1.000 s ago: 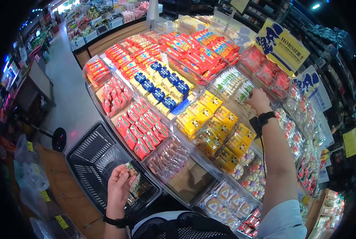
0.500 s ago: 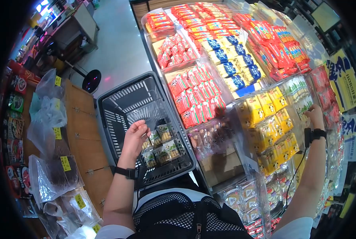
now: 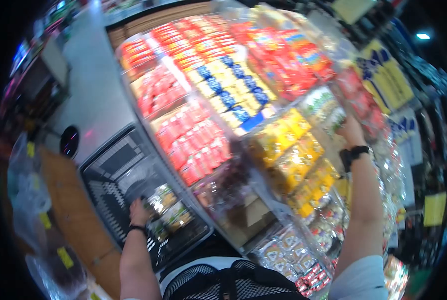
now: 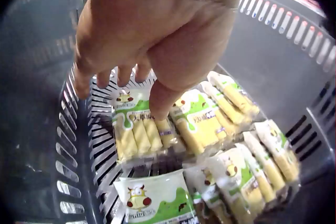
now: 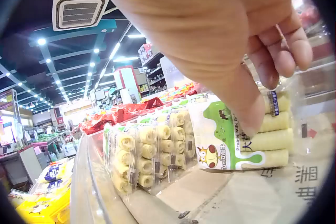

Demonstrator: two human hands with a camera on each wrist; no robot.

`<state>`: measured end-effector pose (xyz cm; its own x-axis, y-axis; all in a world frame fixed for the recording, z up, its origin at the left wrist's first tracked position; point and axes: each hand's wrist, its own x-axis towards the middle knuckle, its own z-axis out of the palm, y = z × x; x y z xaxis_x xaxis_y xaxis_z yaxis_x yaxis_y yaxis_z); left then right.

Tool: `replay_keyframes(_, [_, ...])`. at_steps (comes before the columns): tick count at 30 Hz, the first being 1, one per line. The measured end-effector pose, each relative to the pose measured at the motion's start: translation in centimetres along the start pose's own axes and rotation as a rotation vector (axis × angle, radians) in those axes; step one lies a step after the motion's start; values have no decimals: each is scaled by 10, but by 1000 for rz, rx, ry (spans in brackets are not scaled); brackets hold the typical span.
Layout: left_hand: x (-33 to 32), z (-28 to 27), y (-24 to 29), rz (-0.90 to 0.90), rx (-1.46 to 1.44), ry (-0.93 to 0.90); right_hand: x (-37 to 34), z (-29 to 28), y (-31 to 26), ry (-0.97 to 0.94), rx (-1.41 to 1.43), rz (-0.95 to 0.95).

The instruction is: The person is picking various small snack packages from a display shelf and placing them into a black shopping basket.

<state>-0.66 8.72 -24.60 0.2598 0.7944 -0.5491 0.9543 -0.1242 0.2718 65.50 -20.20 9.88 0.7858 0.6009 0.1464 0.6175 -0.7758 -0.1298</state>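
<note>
My left hand point(image 3: 140, 214) reaches down inside the dark basket point(image 4: 273, 29). In the left wrist view its fingers point downward with nothing gripped, and the thumb tip lies over white-and-green packets of pale rolls point(image 4: 197, 124); contact is unclear. My right hand point(image 3: 352, 132) is at the display compartment of similar packets. The right wrist view shows that hand point(image 5: 210, 29) pinching one packet point(image 5: 218, 134), thumb on its front; the index finger is mostly hidden, while other fingers bend loosely beside it. A row of upright packets point(image 5: 152, 150) stands left of that packet.
Yellow packets point(image 3: 288, 150) fill compartments beside the right forearm. Red packets point(image 3: 193, 145) lie between basket and yellow packets. Clear dividers point(image 5: 94, 182) edge the compartments. Signs point(image 3: 388, 80) stand behind the display, and a wooden surface point(image 3: 73, 205) lies left of the basket.
My left hand has lowered from above the basket into it, and its curled fingers have straightened. My right hand stays at the same compartment. The head view has shifted and blurred.
</note>
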Motion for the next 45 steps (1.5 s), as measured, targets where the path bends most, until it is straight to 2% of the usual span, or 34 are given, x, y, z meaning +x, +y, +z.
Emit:
replay_keyframes(1, [13,18,-14,14,53,-48,-1,6,10,25,40,10])
replay_keyframes(2, [-14,0,15,-96,3,-16,-7,-3,-4,15,-69,69])
replay_keyframes(3, [-9,8,8,-96,35,19,-8,-5,-8,-10,-121,134])
replay_keyframes(10, [-34,-30,33,-255,9,-48,-13,-7,-22,-34,-71,226])
replay_keyframes(11, [-30,-26,24,-261,9,-40,-14,-7,-21,-19,-44,237])
replay_keyframes(12, [-21,-17,10,-165,50,-34,-16,-8,-22,-19,-35,232])
replay_keyframes(13, [-22,-17,5,-72,93,-27,-18,-12,-24,17,-24,199])
replay_keyframes(14, [-18,-20,-2,-88,-49,-103,-21,-14,-28,47,-10,161])
replay_keyframes(15, [-18,-19,-7,-8,-76,-50,-22,-15,-31,91,14,168])
replay_keyframes(17, [-33,-35,-2,-89,-182,-14,-32,-24,-41,187,106,44])
replay_keyframes(19, [-51,-50,3,30,-299,163,-44,-28,-53,272,269,-111])
replay_keyframes(20, [-57,-55,3,61,-323,254,-64,-40,-78,279,293,-139])
replay_keyframes(21, [-68,-66,8,108,-480,224,-79,-46,-95,269,305,-145])
replay_keyframes(23, [-96,-89,22,74,-977,77,-113,-46,-124,222,392,-221])
replay_keyframes(25, [-131,-112,35,209,-1289,-91,-154,-37,-161,116,604,-279])
replay_keyframes(27, [-173,-135,61,317,-1490,-177,-193,-16,-190,49,728,-345])
replay_keyframes(29, [-197,-142,76,417,-1619,-264,-231,5,-221,-96,848,-375])
replay_keyframes(31, [-220,-150,92,501,-1677,-365,-263,26,-244,-371,1035,-472])
replay_keyframes(33, [-236,-152,104,544,-1738,-456,-302,26,-266,-533,1283,-426])
replay_keyframes(34, [-241,-152,108,550,-1731,-508,-313,24,-276,-510,1283,-416])
replay_keyframes(36, [-250,-151,119,581,-1704,-602,-332,20,-287,-587,1169,-364])
replay_keyframes(40, [-264,-141,138,610,-1584,-738,-363,16,-292,-561,1287,-285])
replay_keyframes(42, [-268,-126,138,592,-1510,-757,-381,26,-296,-531,1538,-227])
replay_keyframes(43, [-267,-120,138,588,-1492,-795,-389,25,-298,-507,1536,-194])
replay_keyframes(45, [-266,-106,128,649,-1251,-687,-407,23,-304,-344,1205,-197])
